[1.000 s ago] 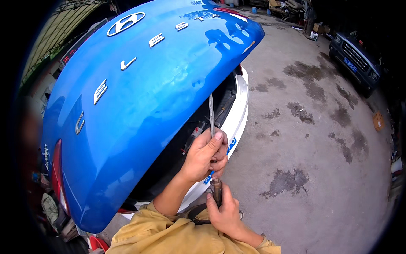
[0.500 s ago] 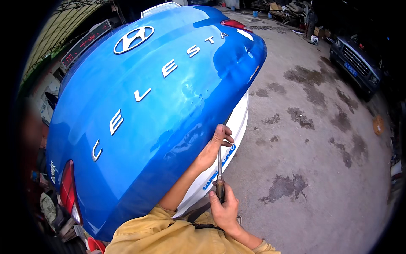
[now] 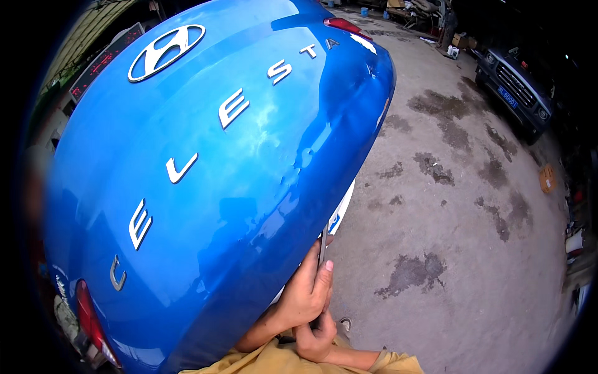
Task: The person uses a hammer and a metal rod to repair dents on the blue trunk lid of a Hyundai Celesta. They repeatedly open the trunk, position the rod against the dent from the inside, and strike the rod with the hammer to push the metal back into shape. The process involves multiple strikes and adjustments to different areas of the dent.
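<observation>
A blue car trunk lid (image 3: pixel 249 181) with raised chrome letters and a round emblem fills the left and middle, dented along its lower part. My left hand (image 3: pixel 305 293) is closed round the metal shaft of a screwdriver (image 3: pixel 323 246), thumb along it. The shaft points up at the lid's lower edge; its tip meets or passes behind that edge, I cannot tell which. Just below, my right hand (image 3: pixel 316 338) is closed at the handle end; the handle itself is hidden by the fingers. A sliver of white bumper (image 3: pixel 346 198) shows beneath the lid.
Stained concrete floor (image 3: pixel 398 230) stretches to the right. A dark car (image 3: pixel 514 87) stands at the far right, with a cardboard box (image 3: pixel 548 179) on the floor nearby. A red tail light (image 3: pixel 90 318) sits at the lid's near left corner, another (image 3: pixel 341 25) at the far end.
The view has shifted closer over the lid. My left hand has gone from loosely beside the shaft to gripping it, and the two hands have come together. More of the bumper is hidden.
</observation>
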Demonstrator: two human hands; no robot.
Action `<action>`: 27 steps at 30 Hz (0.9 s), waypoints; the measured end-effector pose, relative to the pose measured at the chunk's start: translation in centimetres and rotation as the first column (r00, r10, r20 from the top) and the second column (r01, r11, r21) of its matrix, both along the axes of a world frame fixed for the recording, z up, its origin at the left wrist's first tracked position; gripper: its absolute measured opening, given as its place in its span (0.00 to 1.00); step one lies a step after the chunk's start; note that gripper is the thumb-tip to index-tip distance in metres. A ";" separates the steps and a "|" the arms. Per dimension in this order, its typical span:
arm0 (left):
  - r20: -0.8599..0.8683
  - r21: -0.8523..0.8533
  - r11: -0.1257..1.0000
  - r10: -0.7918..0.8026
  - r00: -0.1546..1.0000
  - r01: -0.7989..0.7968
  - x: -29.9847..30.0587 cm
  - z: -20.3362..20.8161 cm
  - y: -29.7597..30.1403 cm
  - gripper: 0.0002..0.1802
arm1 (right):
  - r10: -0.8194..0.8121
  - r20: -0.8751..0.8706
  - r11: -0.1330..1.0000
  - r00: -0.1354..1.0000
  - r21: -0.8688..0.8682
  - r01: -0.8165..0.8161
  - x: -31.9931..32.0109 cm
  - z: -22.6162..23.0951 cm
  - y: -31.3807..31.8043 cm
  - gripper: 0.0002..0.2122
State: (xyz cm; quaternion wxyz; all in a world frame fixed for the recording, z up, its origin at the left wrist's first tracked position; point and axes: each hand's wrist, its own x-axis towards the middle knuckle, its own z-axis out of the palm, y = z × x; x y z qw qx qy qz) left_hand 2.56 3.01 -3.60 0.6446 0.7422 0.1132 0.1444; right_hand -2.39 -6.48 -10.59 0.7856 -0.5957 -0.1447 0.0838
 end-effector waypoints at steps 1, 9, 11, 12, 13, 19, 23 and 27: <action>0.047 0.179 0.984 -0.002 0.999 -0.007 0.1 -0.9 0.6 0.23 | 0.011 -0.027 0.999 1.000 0.033 -0.010 -0.8 -1.2 -0.1 0.17; 0.091 -0.311 0.950 0.009 0.996 0.020 0.4 2.7 -1.0 0.24 | 0.242 -0.176 0.969 0.954 0.102 -0.227 0.8 1.5 -2.5 0.13; 0.022 -0.369 0.929 -0.003 1.000 0.011 0.3 3.3 -1.6 0.23 | 0.238 -0.094 0.967 0.967 -0.075 -0.245 2.0 3.2 -4.1 0.13; 0.007 -0.371 0.928 0.002 1.000 0.001 0.4 3.2 -1.7 0.23 | 0.232 -0.041 0.957 0.972 -0.167 -0.236 2.5 4.3 -4.3 0.13; -0.007 -0.374 0.927 0.007 1.000 -0.009 0.5 3.3 -1.7 0.24 | 0.230 0.012 0.941 0.973 -0.258 -0.219 2.6 5.0 -4.4 0.13; -0.069 -0.179 0.984 -0.007 0.998 -0.005 -0.1 4.3 -0.8 0.25 | 0.114 -0.069 0.991 0.991 -0.067 -0.119 0.1 3.6 -1.7 0.13; -0.071 -0.250 0.968 -0.029 0.997 0.010 -0.1 4.7 -1.2 0.25 | 0.200 -0.196 0.978 0.960 -0.011 -0.206 -0.2 3.3 -2.4 0.13; -0.034 -0.403 0.915 -0.038 0.999 0.021 -0.2 4.3 -1.6 0.26 | 0.257 -0.137 0.943 0.957 -0.182 -0.280 1.2 4.3 -4.3 0.15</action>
